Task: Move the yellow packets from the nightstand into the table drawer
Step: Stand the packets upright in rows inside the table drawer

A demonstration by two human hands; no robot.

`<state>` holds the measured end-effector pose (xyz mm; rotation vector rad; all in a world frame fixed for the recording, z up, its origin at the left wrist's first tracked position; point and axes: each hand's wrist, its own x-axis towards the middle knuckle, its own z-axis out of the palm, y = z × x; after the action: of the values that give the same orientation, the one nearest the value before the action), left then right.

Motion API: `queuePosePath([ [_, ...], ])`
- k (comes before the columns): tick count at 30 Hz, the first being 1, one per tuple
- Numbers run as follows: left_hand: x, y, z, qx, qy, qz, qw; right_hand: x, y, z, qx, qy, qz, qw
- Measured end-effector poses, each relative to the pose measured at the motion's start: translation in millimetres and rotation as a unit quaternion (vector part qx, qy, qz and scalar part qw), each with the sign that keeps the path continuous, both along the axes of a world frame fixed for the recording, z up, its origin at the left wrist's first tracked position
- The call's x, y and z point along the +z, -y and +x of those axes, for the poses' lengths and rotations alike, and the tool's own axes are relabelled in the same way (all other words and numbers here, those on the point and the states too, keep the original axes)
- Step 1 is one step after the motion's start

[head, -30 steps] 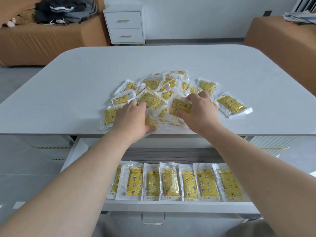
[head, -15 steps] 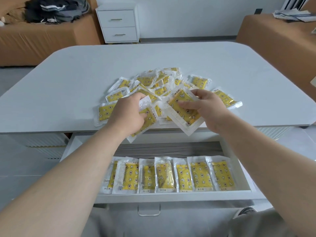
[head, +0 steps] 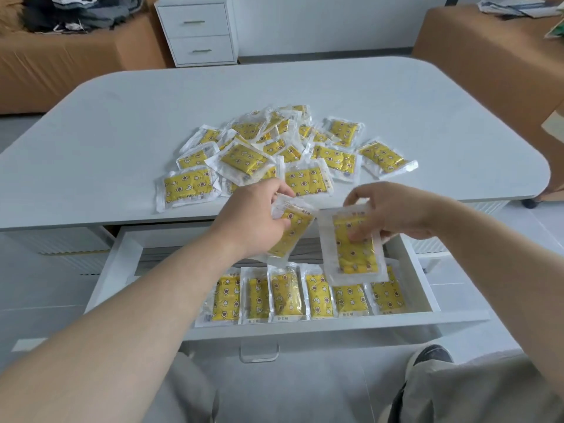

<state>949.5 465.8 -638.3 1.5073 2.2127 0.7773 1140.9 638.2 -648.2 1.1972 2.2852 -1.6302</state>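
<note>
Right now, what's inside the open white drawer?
A row of yellow star-printed packets lines the white drawer's front. Left hand and right hand, each holding a packet, hide much of the rear.

Packets heaped (head: 274, 154) on the table (head: 122, 123); others rowed (head: 305, 296) in the drawer (head: 421, 270) (below, nearer).

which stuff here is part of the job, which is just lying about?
Job: left hand with yellow packet; right hand with second packet; packet pile on table; open drawer; packet row inside.
Lying about: white nightstand, clothes heap, papers.
</note>
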Motion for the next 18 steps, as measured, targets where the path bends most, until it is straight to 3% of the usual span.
queuePosePath([
  [5, -9.9, -6.8, 13.7, 0.015, 0.074, -0.046, 0.996, -21.8, -0.1, 16.5, 0.085, 0.176, 0.121, 0.973],
  [13, -25.0, -9.3, 23.4, 0.041, 0.171, -0.105, 0.979, -66.1, 6.0, 19.2, 0.148, 0.251, 0.157, 0.944],
  [18, -38.7, -13.4, 20.8, 0.063, 0.224, -0.124, 0.965, -82.0, 10.1, 22.9, 0.213, 0.322, 0.292, 0.875],
])
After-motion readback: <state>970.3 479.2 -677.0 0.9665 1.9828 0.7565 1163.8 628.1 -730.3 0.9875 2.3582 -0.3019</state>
